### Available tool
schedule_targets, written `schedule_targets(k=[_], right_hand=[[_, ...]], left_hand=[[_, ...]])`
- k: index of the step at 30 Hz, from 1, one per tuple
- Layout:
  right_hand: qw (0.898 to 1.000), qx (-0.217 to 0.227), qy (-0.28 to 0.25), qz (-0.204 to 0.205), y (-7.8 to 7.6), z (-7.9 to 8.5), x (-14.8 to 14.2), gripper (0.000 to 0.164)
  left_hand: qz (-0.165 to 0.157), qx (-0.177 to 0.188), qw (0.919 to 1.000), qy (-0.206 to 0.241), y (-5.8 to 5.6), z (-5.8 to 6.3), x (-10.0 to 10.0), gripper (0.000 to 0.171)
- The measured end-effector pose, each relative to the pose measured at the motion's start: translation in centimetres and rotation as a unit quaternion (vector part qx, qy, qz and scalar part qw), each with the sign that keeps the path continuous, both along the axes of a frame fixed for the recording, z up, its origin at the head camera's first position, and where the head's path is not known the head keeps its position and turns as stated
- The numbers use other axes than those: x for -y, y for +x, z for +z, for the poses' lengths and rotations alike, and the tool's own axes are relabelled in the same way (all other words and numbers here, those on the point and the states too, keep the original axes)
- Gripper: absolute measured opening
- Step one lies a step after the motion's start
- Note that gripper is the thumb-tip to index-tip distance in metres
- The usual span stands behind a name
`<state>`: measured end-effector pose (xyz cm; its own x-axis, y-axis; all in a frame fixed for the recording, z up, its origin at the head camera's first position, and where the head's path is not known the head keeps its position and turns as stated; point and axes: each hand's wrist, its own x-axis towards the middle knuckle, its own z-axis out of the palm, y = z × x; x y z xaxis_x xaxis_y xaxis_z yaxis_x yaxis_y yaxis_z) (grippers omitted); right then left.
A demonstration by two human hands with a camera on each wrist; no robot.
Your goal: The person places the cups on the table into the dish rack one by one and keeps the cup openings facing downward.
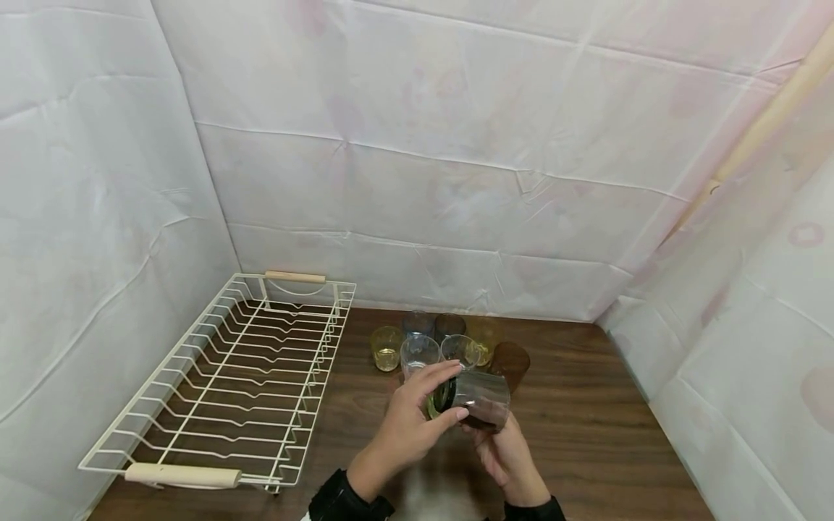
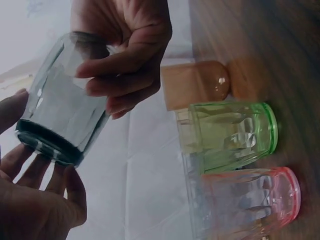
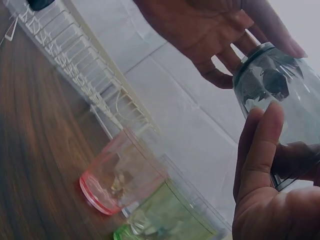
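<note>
A grey-tinted drinking glass (image 1: 481,398) lies tilted on its side between both hands, held up above the table. My left hand (image 1: 410,416) grips it around the thick dark base, thumb on one side and fingers on the other, as the left wrist view shows. The right hand (image 1: 511,456) holds the glass's body toward the rim, its fingers (image 2: 122,60) curled along the wall. Just beyond the hands stand a glass with a green base (image 2: 235,132) and one with a pink-red base (image 3: 122,175). An amber glass (image 1: 510,365) is at their right.
Behind these stand more tumblers: a yellow glass (image 1: 386,349), a bluish glass (image 1: 418,323), a dark glass (image 1: 449,325) and another yellowish glass (image 1: 485,334). A white wire dish rack (image 1: 150,382) with wooden handles (image 1: 182,475) occupies the table's left side. White sheets (image 1: 423,195) hang around the table.
</note>
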<state>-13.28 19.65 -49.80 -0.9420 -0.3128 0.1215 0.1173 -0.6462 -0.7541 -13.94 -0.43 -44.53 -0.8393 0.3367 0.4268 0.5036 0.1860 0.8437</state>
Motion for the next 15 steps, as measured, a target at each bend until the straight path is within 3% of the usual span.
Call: schedule_targets(k=[4,9,15], right_hand=[[0.998,-0.012,-0.042,0.037,-0.2,-0.3,0.1,0.034],[0.989,-0.026,-0.117,0.086,-0.3,-0.9,0.2,0.033],[0.986,-0.021,-0.132,0.096,-0.3,-1.2,0.2,0.033]], left_hand=[[0.012,-0.013,0.9998,0.008,0.0,-0.4,-0.3,0.058],[0.010,-0.034,0.9992,0.018,0.0,-0.7,-0.5,0.057],[-0.002,-0.033,0.9993,0.017,0.0,-0.8,-0.5,0.055]])
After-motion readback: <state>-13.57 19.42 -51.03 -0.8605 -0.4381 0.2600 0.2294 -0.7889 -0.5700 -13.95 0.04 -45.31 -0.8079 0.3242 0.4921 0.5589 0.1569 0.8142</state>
